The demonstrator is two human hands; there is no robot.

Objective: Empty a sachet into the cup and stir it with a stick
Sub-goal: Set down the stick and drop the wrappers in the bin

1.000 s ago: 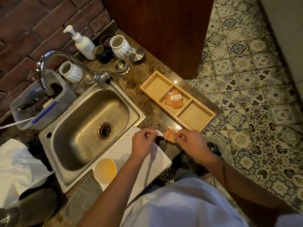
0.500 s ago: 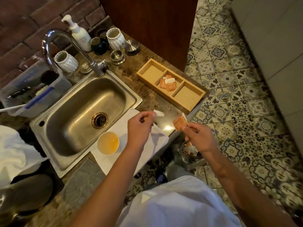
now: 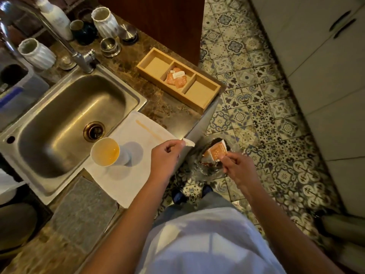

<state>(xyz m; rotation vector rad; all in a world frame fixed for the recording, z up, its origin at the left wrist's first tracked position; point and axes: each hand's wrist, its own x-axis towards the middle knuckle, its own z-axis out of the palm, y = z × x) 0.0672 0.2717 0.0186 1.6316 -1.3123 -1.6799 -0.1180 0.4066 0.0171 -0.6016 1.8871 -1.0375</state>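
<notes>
A white paper cup (image 3: pixel 105 152) with pale liquid stands on a white cloth (image 3: pixel 126 175) at the sink's front corner. A wooden stir stick (image 3: pixel 148 130) lies on that cloth, beyond the cup. My right hand (image 3: pixel 236 169) pinches an orange sachet (image 3: pixel 216 152), its top torn open, out past the counter edge above a bin. My left hand (image 3: pixel 167 156) pinches the small white torn-off strip (image 3: pixel 188 142) over the counter edge. The two hands are apart.
A wooden three-part tray (image 3: pixel 205 99) holds more orange sachets (image 3: pixel 176 79) in its middle part. The steel sink (image 3: pixel 67 123) and tap (image 3: pixel 83 58) lie left. White mugs (image 3: pixel 105 21), a soap bottle (image 3: pixel 57 18) and small steel cups (image 3: pixel 109 46) stand at the back. Patterned floor is to the right.
The hands have pulled apart, tearing the strip off the sachet. My right hand moved right, off the counter edge. The view shifted down and right, and the stick now shows.
</notes>
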